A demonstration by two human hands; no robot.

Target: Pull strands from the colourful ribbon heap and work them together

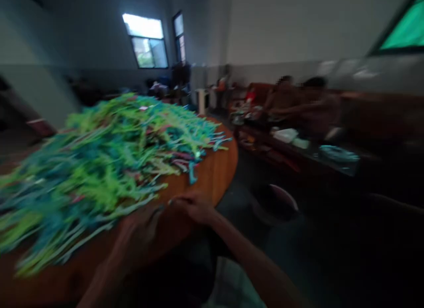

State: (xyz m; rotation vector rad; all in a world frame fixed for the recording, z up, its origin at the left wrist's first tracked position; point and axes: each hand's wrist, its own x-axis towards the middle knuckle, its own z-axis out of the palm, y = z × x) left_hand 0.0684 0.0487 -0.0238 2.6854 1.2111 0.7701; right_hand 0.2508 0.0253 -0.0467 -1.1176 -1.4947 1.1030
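A large heap of green, yellow and blue soft strips, with some pink bits among them, covers much of a round wooden table. At the near edge of that table, my left hand is in front of the heap, dim and blurred, its fingers curled together. Just right of it, my right hand is closed in a pinch, fingertips pointing toward the left hand. Something small and pale shows at the right fingertips; its kind cannot be made out. Whatever the left fingers hold is too dark to name.
A round bin or basin stands on the dark floor right of the table. Beyond it, two people sit behind a low table bearing pale packages and a bluish bundle. Windows are in the far wall.
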